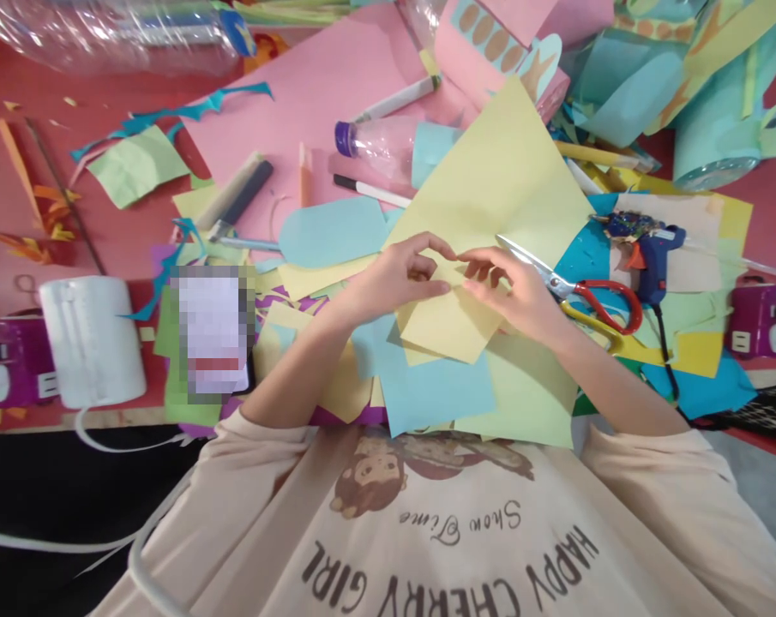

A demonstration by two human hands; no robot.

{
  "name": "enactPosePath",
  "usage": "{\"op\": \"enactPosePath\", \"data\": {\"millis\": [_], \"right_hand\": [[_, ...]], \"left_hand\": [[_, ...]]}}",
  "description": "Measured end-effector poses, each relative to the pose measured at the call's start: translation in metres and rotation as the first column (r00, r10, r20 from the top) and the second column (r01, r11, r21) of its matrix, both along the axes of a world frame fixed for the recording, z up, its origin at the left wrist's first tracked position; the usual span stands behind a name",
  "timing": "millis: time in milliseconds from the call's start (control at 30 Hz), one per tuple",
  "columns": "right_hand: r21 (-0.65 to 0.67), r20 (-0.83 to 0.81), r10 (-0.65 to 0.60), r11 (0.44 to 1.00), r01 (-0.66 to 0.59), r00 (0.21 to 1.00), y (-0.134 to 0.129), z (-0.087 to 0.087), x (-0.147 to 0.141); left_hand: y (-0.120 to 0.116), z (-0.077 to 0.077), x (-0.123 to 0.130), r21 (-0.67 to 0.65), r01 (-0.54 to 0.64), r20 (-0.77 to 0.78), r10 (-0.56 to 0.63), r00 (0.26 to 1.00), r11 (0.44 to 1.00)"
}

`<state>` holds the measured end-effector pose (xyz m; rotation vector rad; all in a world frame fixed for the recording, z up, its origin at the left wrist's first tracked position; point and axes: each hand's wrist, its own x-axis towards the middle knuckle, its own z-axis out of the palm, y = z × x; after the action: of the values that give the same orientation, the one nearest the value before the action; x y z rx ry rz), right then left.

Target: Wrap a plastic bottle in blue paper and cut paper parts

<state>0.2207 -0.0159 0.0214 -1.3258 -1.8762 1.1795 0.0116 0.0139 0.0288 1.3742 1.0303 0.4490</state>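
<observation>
My left hand [404, 276] and my right hand [513, 291] meet over the middle of the table, their index fingertips nearly touching. Fingers curled, both hold a small pale yellow paper piece [453, 330] at its upper edge, thumbs toward me; part of the grip is hidden. Beneath it lies a light blue paper [436, 394]. Behind my fingers is a large pale yellow-green sheet [496, 171] with one corner pointing away. Scissors [610, 307] with red and yellow handles lie beside my right hand, blades partly behind it.
A blue hot glue gun [658, 261] lies to the right, its cord running toward me. A small plastic bottle [384, 146], a black-capped marker [368, 190] and pink paper [303, 94] lie beyond. To the left are a phone [211, 330] with a blurred screen and a white case [92, 341].
</observation>
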Motion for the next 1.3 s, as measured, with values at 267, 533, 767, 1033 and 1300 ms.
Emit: {"op": "enactPosePath", "data": {"millis": [267,533,767,1033,1300], "right_hand": [[-0.183,-0.294,-0.365,0.929,0.323,0.883,0.008,-0.027,-0.015],[-0.321,-0.377,-0.288,0.932,0.167,0.88,0.003,-0.023,-0.014],[-0.227,-0.291,-0.314,0.94,0.253,0.904,0.003,-0.022,-0.013],[-0.114,-0.165,-0.308,0.95,0.292,0.937,0.003,-0.02,-0.011],[-0.169,-0.212,-0.318,0.943,0.286,0.924,0.001,-0.023,-0.009]], "left_hand": [[0.004,-0.027,-0.009,0.101,-0.293,0.15,0.277,0.949,0.951],[-0.005,-0.033,-0.006,0.377,-0.288,0.037,0.296,0.954,0.881],[-0.009,-0.032,-0.007,0.32,-0.264,0.042,0.265,0.963,0.91],[-0.012,-0.03,-0.005,0.257,-0.254,0.018,0.258,0.966,0.932],[-0.013,-0.037,-0.006,0.326,-0.208,0.09,0.189,0.978,0.922]]}}
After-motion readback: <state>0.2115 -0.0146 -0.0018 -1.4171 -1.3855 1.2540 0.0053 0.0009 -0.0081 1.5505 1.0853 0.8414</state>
